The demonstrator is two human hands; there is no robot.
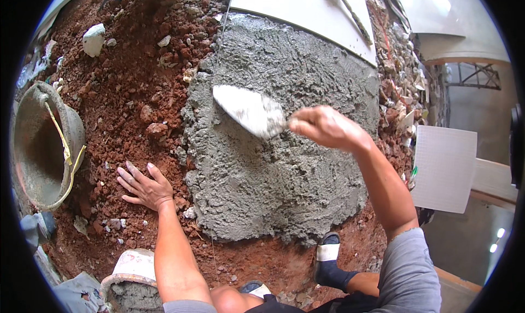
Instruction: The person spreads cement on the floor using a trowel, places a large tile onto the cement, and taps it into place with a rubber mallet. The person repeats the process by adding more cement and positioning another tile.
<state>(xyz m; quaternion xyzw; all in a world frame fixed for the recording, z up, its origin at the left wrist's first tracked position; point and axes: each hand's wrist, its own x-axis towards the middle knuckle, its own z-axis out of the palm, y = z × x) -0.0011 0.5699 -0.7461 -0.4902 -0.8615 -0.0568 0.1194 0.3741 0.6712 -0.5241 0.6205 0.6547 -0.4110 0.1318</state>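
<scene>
The right hand (327, 128) was closed in a firm grip on the trowel (249, 110), whose long axis ran up-left over the wet mortar bed (284, 171), while the left hand (143, 186) lay flat, fingers spread, on the red soil (136, 94) beside it.

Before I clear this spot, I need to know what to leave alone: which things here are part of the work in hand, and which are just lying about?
In use:
- pointed steel trowel, held by the right hand
- grey wet mortar bed
- left hand, flat on the red soil

Lying about:
- mortar-caked bucket
- white stone chunk
- loose white square tile
- long-handled hammer on the laid pale tile
</scene>
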